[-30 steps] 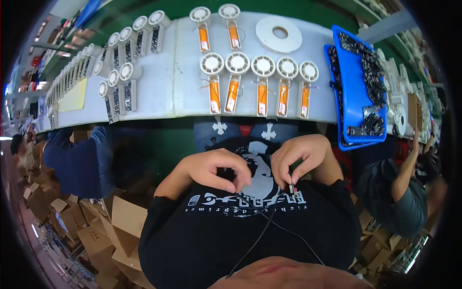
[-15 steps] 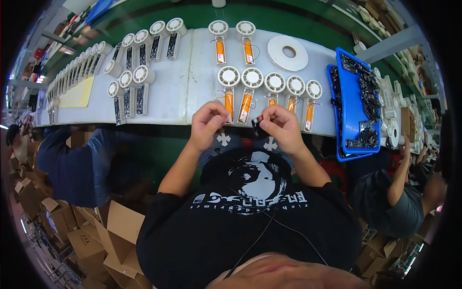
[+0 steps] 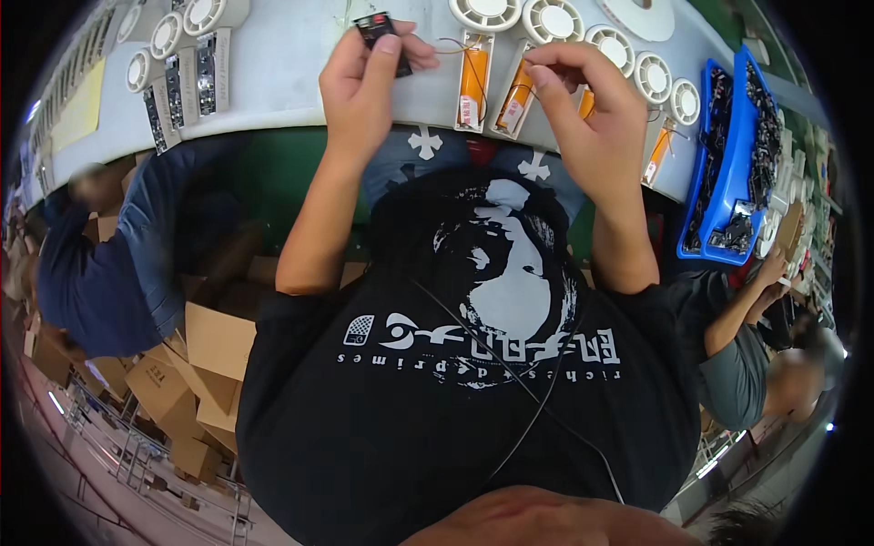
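The left hand (image 3: 360, 86) is up at the near edge of the pale work table (image 3: 282, 73) and pinches a small black part (image 3: 381, 35) between thumb and fingertips. The part has a bit of red on top and sits just above the table edge, tilted. A thin wire (image 3: 451, 45) runs from it across to the right hand (image 3: 592, 118). The right hand has its fingers pressed together on the wire, right by the orange battery packs (image 3: 473, 80) that lie flat on the table. Two of these packs sit side by side between the two hands. Above them are round white fan pieces (image 3: 555, 18) in a row, and more of them go off to the right. A blue tray (image 3: 728, 173) full of small dark parts rests at the right end of the table. On the left side of the table are more white round pieces with dark strips (image 3: 177, 77) set in rows. Below the table, brown cardboard boxes (image 3: 196, 364) are stacked on the floor to the left. Another person in a blue top (image 3: 118, 264) sits on the left, and one in a grey sleeve (image 3: 737, 364) is on the right.
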A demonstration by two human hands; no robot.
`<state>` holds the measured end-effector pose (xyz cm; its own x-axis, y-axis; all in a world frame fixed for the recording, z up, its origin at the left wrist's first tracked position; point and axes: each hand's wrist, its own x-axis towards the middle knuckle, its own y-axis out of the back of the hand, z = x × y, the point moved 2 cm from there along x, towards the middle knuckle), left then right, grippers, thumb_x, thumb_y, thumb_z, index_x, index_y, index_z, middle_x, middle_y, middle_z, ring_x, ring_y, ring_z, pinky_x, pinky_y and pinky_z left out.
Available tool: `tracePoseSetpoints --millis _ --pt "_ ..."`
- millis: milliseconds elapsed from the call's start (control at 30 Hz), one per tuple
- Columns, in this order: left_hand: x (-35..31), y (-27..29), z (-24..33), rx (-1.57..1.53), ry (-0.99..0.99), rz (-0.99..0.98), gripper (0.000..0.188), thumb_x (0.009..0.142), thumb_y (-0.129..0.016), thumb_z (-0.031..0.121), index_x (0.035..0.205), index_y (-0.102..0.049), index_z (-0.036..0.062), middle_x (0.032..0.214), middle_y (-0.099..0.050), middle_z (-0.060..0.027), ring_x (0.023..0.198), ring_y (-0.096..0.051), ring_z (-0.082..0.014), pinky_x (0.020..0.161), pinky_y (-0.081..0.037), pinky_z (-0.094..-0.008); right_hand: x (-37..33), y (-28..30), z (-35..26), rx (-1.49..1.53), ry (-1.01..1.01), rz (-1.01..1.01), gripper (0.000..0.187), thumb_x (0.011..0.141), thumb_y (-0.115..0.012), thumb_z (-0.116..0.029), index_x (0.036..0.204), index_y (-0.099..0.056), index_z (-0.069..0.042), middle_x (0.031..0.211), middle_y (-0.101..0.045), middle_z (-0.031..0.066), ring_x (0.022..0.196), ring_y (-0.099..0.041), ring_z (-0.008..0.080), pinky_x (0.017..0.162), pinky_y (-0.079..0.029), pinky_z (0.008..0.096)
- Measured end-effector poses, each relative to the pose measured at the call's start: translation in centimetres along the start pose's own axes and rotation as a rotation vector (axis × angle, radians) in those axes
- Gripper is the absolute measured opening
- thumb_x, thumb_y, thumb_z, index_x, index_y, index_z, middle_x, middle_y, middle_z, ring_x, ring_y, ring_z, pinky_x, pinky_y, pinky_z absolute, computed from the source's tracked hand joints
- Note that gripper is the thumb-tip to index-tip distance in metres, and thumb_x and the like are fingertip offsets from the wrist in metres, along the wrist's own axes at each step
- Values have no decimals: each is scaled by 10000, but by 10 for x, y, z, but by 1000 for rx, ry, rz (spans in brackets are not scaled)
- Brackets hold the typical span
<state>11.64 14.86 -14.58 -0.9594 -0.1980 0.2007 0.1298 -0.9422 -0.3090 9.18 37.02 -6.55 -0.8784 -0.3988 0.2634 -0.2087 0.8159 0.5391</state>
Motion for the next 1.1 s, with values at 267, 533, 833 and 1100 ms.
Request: tracePoseSetpoints --millis 267,533,833,1100 --pt "0 12 -7 -110 177 50 271 1061 -484 144 1200 -612 -50 981 -706 -120 859 -663 -173 840 -546 -338 10 -30 -19 -527 168 -149 457 768 -829 -231 1188 -679 -130 945 -566 44 908 -561 243 805 -433 385" --pt "-12 -4 12 -33 470 5 355 1075 -442 181 1280 -617 -50 1024 -718 -110 896 -640 -146 868 -519 -298 11 -40 -12 -617 158 -96 430 753 -840 -297 1132 -691 -157 965 -574 7 917 -557 204 796 -364 377" --pt "-12 -6 24 8 292 -43 367 1082 -431 185 1279 -614 -64 1154 -718 -165 966 -674 -162 887 -528 -300 20 -41 2 -570 265 98 309 774 -817 -196 1054 -703 -133 856 -620 -3 848 -585 198 777 -379 365" --pt "-11 -10 17 -24 437 177 379 1085 -425 182 1320 -570 -78 1191 -702 -190 948 -713 -220 882 -568 -343 21 -46 -4 -399 216 17 181 791 -776 -105 964 -723 -107 817 -659 -8 797 -614 195 747 -397 356"
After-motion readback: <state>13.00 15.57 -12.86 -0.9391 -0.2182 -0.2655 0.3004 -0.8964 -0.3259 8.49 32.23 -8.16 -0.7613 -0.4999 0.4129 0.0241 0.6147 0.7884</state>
